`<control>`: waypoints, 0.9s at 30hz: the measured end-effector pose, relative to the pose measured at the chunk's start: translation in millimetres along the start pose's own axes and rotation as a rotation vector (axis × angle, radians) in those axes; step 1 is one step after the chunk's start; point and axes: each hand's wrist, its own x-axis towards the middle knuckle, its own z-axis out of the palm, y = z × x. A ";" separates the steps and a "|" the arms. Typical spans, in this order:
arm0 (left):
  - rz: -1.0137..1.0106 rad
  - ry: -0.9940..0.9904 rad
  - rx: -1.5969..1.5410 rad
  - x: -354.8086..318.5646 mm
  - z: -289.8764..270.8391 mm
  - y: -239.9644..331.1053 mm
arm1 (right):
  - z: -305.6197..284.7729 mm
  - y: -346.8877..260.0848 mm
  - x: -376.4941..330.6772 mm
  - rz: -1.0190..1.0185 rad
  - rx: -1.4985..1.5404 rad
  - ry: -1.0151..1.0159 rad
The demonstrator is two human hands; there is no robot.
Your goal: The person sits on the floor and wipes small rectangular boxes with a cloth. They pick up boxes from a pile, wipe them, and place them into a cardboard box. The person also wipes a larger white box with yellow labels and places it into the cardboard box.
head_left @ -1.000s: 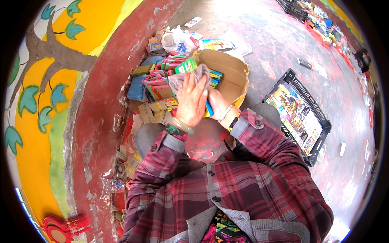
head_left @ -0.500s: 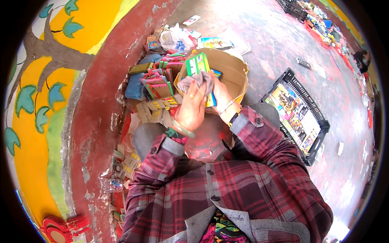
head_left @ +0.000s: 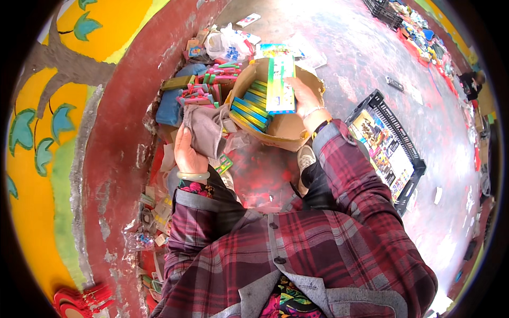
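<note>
My left hand (head_left: 188,151) grips a greyish-mauve cloth (head_left: 204,129), which hangs from the fingers just left of a round-sided cardboard carton (head_left: 289,142). Over the carton's right half, my right hand (head_left: 306,100) has hold of a flat box (head_left: 281,87) in white, green and yellow by its right side. Several slim blue, yellow and green boxes (head_left: 249,114) lie stacked inside the carton on the left. Part of the carton's inside is hidden behind the held box.
Pink and green boxes (head_left: 204,98) are piled against the red wall base (head_left: 124,138), beside a white plastic bag (head_left: 225,45). A black crate (head_left: 389,140) stands on the floor to the right. Loose packets lie low on the left; more goods line the far right.
The hands have come apart. My left hand took the cloth off the box and moved left. My right hand moved the box up and right, over the carton.
</note>
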 end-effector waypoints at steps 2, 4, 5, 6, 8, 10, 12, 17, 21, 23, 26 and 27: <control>-0.052 -0.009 -0.076 0.5 -2.0 0.4 | -19.3 3.3 31.4 -0.079 -0.276 0.046; -0.107 0.002 -0.132 5.1 -3.1 -4.2 | -58.7 13.1 72.4 -0.087 -0.751 0.163; -0.123 0.036 -0.140 6.3 -7.1 -6.1 | -53.9 17.1 81.0 -0.087 -1.079 0.161; -0.138 0.070 -0.150 7.4 -10.3 -8.1 | -45.5 14.7 73.1 -0.041 -1.390 0.180; -0.176 0.142 -0.156 8.7 -9.4 -10.3 | -60.1 42.0 95.2 0.025 -1.609 0.185; -0.214 0.144 -0.177 8.7 -8.9 -8.8 | -60.7 64.2 105.7 -0.016 -1.693 0.148; -0.217 0.146 -0.164 12.7 -10.8 -11.4 | -69.1 83.5 124.9 0.021 -1.711 0.155; -0.260 0.181 -0.142 17.5 0.9 -5.3 | -89.4 125.6 174.3 0.112 -1.787 0.154; -0.295 0.217 -0.128 20.7 -0.1 -2.4 | -87.4 155.1 195.5 0.185 -1.835 0.151; -0.304 0.273 -0.146 24.8 8.6 2.5 | -87.8 168.5 203.8 0.201 -1.805 0.165; -0.301 0.305 -0.129 26.3 9.6 4.5 | -93.6 186.2 213.8 0.209 -1.806 0.157; -0.319 0.287 -0.147 27.2 7.9 4.4 | -96.2 188.1 216.0 0.232 -1.762 0.066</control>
